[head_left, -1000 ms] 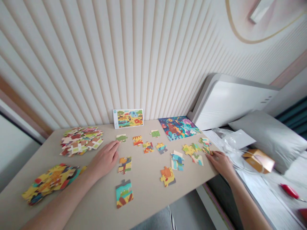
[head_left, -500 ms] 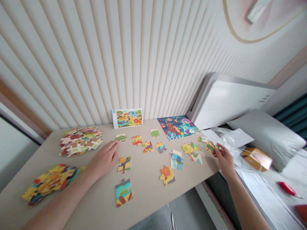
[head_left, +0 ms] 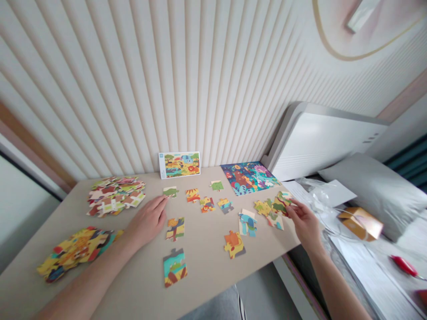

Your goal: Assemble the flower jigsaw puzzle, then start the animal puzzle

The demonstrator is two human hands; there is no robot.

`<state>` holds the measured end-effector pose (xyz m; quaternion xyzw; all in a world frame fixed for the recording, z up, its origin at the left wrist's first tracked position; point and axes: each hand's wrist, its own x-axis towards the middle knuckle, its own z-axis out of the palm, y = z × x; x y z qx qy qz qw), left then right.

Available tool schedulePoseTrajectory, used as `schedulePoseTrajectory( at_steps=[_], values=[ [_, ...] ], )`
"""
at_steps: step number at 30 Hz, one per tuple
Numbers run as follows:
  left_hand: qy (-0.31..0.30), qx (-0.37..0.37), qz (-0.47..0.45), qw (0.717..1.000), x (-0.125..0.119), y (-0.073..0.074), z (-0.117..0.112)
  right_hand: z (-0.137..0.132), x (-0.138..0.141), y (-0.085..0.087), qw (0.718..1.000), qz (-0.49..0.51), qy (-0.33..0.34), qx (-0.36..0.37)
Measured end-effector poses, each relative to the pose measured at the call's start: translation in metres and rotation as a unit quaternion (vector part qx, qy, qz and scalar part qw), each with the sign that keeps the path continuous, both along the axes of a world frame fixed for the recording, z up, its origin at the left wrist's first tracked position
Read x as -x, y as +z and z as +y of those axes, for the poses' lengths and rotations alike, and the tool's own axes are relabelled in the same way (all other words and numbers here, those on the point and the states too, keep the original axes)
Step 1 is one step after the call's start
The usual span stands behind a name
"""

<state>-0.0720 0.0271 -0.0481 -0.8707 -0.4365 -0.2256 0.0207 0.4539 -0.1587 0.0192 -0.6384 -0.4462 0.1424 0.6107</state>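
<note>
Right hand: the right hand (head_left: 305, 224) is closed in a pinch, thumb and fingertips gripping a multicoloured jigsaw piece (head_left: 282, 202) over the right side of the bench; whether the piece is clear of the surface is hard to tell.

Left hand: the left hand (head_left: 148, 218) rests palm down and relaxed on the bench (head_left: 207, 271), gripping nothing, its fingertips just beside a green piece (head_left: 171, 191).

Near right hand: a yellow piece (head_left: 263, 206) and a pale piece (head_left: 275, 221) lie just beside the held piece, with a blue piece (head_left: 247, 223) a little farther left.

Near left hand: a tall piece (head_left: 175, 229) lies just right of the hand, and a teal piece (head_left: 175, 267) sits nearer the front edge.

Mid-bench: a loose row of small pieces (head_left: 207, 204) runs across, and an orange piece (head_left: 234, 244) lies toward the front.

Left side: a heap of pieces (head_left: 116, 196) lies beyond the left hand; a yellow heap (head_left: 75, 253) lies beside the left forearm.

Back edge: a picture card (head_left: 179, 165) stands against the ribbed wall (head_left: 167, 80); a square puzzle (head_left: 249, 178) lies flat.

Beyond bench: a plastic bag (head_left: 318, 191), a gold box (head_left: 360, 223), a grey pillow (head_left: 375, 191) and a red object (head_left: 404, 265).
</note>
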Motion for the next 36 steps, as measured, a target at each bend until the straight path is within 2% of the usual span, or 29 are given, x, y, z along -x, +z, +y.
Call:
schedulePoseTrajectory(
  at_steps=[4,7,11,17,24,31,36],
  values=[
    [0.005,-0.001,0.011,1.000,-0.001,0.002,-0.002,0.004,0.022,0.013,0.999,0.022,-0.001,-0.023],
    [0.004,-0.001,0.012,1.000,-0.002,0.004,-0.003,0.005,0.027,0.016,1.000,0.023,0.001,-0.007],
    [-0.001,0.001,0.008,1.000,-0.002,0.004,-0.003,0.007,0.040,0.006,0.997,0.031,0.056,0.042],
    [0.000,0.003,-0.012,1.000,-0.001,0.001,-0.002,0.021,0.075,-0.006,0.988,0.031,0.124,0.082],
    [-0.005,0.003,-0.019,1.000,-0.002,0.005,-0.004,0.065,0.107,-0.007,0.978,0.029,0.187,0.090],
    [-0.003,0.000,-0.023,1.000,-0.004,0.009,-0.007,0.122,0.127,-0.024,0.959,-0.001,0.251,0.128],
    [-0.007,0.000,-0.036,0.999,-0.004,0.007,-0.006,0.148,0.129,-0.035,0.950,-0.053,0.276,0.136]
  ],
)
